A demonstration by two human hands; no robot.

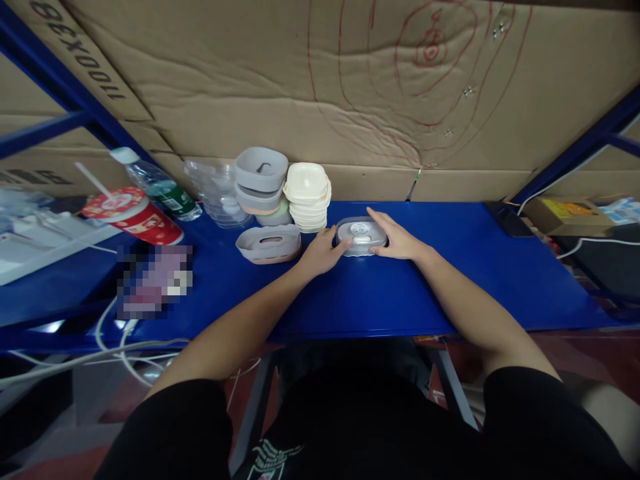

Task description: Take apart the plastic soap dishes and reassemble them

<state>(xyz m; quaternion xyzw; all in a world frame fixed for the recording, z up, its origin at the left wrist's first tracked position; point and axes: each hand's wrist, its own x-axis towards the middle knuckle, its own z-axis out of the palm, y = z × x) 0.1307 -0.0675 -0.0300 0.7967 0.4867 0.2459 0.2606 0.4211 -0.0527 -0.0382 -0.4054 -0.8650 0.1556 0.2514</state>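
Observation:
A small oval box with a clear lid [361, 230] and a round white label lies on the blue table in front of me. My left hand [321, 252] grips its left side, thumb on the near edge. On the right side, my right hand [397, 237] holds the box between thumb and fingers. Left of my left hand sits a grey oval tray [269, 244] with a slot. Behind it are stacked grey containers [261, 170], and beside them a stack of cream containers [307, 187].
Clear plastic lids [215, 193] stand left of the grey stack. A red cup [145, 217] with a straw and a bottle [163, 190] lean farther left. A dark phone [510, 220] lies at the back right. Cardboard [225, 133] backs the blue table [350, 300].

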